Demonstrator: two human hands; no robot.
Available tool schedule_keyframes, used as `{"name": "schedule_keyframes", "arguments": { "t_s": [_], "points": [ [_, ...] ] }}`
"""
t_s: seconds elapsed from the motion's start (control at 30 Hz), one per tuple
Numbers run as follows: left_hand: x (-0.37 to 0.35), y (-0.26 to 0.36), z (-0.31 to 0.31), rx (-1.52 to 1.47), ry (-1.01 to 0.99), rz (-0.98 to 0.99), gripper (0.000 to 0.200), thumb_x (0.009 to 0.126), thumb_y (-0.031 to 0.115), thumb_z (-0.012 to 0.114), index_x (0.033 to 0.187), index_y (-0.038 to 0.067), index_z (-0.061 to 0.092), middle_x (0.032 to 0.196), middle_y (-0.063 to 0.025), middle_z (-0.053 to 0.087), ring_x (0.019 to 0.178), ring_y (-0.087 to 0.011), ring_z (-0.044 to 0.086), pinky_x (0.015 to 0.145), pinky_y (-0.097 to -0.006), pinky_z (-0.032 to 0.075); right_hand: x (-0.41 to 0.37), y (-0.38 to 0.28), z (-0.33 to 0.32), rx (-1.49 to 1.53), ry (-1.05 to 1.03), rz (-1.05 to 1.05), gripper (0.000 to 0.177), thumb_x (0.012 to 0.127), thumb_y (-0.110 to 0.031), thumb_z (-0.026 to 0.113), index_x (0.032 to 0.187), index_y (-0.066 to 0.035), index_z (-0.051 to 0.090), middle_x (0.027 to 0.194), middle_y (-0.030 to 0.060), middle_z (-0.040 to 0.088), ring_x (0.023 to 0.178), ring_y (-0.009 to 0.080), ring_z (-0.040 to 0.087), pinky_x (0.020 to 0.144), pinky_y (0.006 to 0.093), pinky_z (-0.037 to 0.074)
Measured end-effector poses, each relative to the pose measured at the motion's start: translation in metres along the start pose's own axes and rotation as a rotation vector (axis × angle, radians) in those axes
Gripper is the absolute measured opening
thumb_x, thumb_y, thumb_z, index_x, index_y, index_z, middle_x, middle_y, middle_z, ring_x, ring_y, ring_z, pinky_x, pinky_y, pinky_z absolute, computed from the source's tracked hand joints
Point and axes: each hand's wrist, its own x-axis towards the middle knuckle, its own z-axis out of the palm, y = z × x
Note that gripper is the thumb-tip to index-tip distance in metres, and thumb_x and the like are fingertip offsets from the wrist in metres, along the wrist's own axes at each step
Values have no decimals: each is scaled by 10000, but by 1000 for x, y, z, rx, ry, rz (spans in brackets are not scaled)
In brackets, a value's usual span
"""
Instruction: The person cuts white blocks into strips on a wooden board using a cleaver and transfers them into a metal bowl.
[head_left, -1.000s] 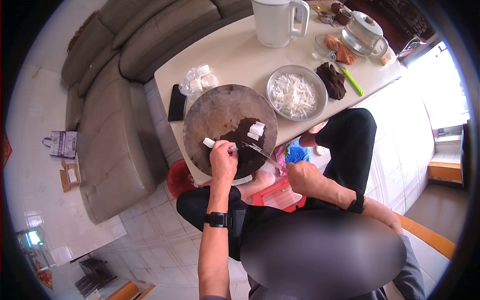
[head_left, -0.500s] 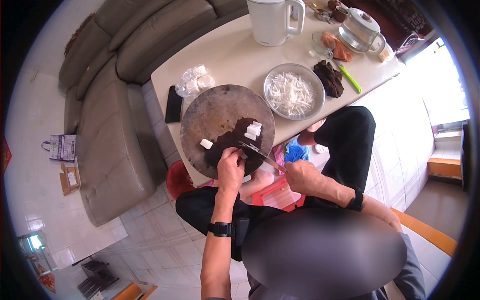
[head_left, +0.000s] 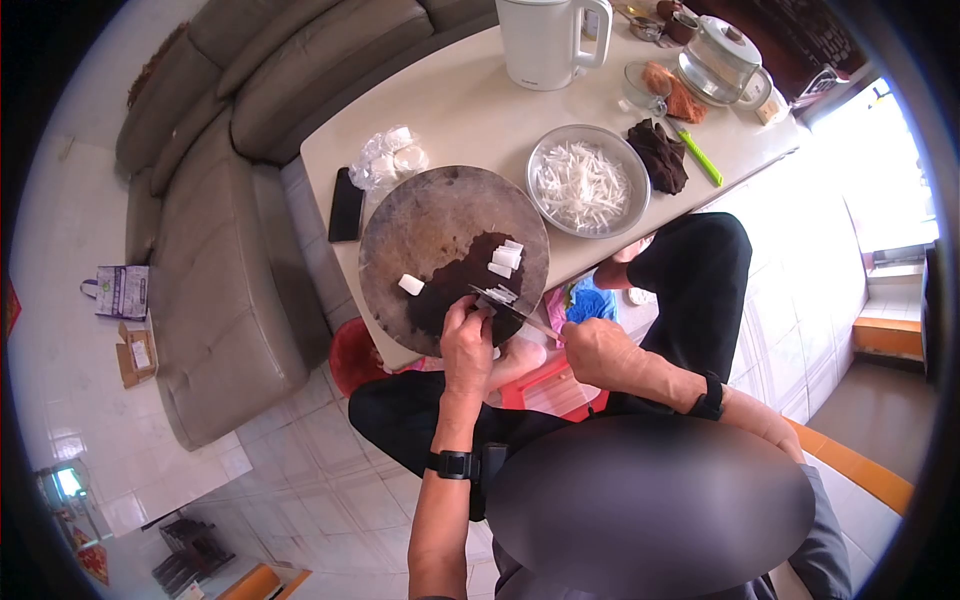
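A round wooden chopping board [head_left: 415,215], dark and wet on its near side, lies at the table's near edge. My left hand [head_left: 467,342] is closed, its fingertips pressed on a small white block at the board's near edge. My right hand [head_left: 603,353] grips a knife [head_left: 540,325] by the handle, with the blade over the board beside my left fingertips. Thin white strips [head_left: 503,294] lie along the blade. Farther up are several stacked white slices [head_left: 506,258], and a white chunk [head_left: 410,285] sits to the left.
A metal bowl [head_left: 640,205] of white strips stands right of the board. Beyond are a white kettle [head_left: 535,50], a glass pot [head_left: 715,70], a dark cloth [head_left: 657,160] and a green-handled tool [head_left: 705,160]. A phone [head_left: 346,207] and a plastic bag of white pieces [head_left: 390,158] lie left.
The knife and my right hand have shifted slightly left and down. My left wrist has moved a little right, its fingertips staying at the board's near edge. More white strips show beside the blade.
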Motion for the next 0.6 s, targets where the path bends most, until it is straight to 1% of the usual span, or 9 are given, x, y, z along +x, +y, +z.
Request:
{"name": "schedule_keyframes", "arguments": {
  "t_s": [0.13, 0.2, 0.23, 0.3, 0.37, 0.53, 0.6],
  "points": [
    [1, 2, -6, -9, -76, 1, 132, 745, 0, 615, 873, -16, 643, 995, -163, 601, 935, -337, 581, 801, -399, 491, -2, -2, 1, 6, 11, -5, 110, 688, -55, 561, 736, 43, 567, 691, 266, 596, 699, 420, 617, 644, 483, 496],
    [-1, -2, -6, 66, -93, 132, 138, 729, 1, 611, 864, -16, 634, 978, -146, 598, 926, -321, 582, 803, -387, 497, -2, -3, 2, 7, 24, -12, 109, 688, -54, 560, 735, 44, 567, 688, 265, 596, 698, 419, 617, 643, 484, 495],
    [-1, -4, -6, 64, -94, 131, 138, 729, 1, 611, 864, -16, 634, 978, -146, 598, 926, -321, 582, 803, -387, 497, -2, -3, 1, 8, 4, -5, 112, 689, -54, 559, 743, 45, 565, 688, 264, 596, 697, 418, 617, 642, 483, 495],
    [0, -8, -6, 131, -50, 288, 161, 709, 3, 606, 867, -16, 623, 962, -129, 600, 927, -308, 584, 804, -382, 502, -2, -6, 1, 9, -17, 5, 116, 689, -53, 558, 750, 45, 564, 688, 262, 596, 696, 417, 617, 641, 483, 494],
    [-2, -10, -5, 124, -54, 286, 178, 700, 1, 605, 877, -15, 622, 958, -127, 600, 929, -307, 585, 803, -382, 504, -3, -10, 1, 14, 20, 6, 121, 685, -54, 562, 761, 41, 560, 687, 260, 597, 688, 419, 615, 639, 480, 495],
    [-3, -14, -4, 99, -57, 304, 198, 690, -11, 605, 887, -20, 620, 948, -129, 601, 926, -308, 590, 802, -378, 506, -5, -20, -1, 15, 8, 10, 136, 678, -53, 570, 781, 36, 557, 691, 259, 599, 689, 424, 617, 638, 475, 498],
    [-4, -15, -4, 127, -34, 342, 204, 690, -17, 608, 894, -26, 622, 948, -135, 602, 918, -308, 594, 800, -378, 508, -7, -19, 2, 16, -3, 20, 142, 676, -51, 572, 788, 36, 557, 692, 259, 600, 692, 425, 618, 639, 474, 499]
  ]
}}
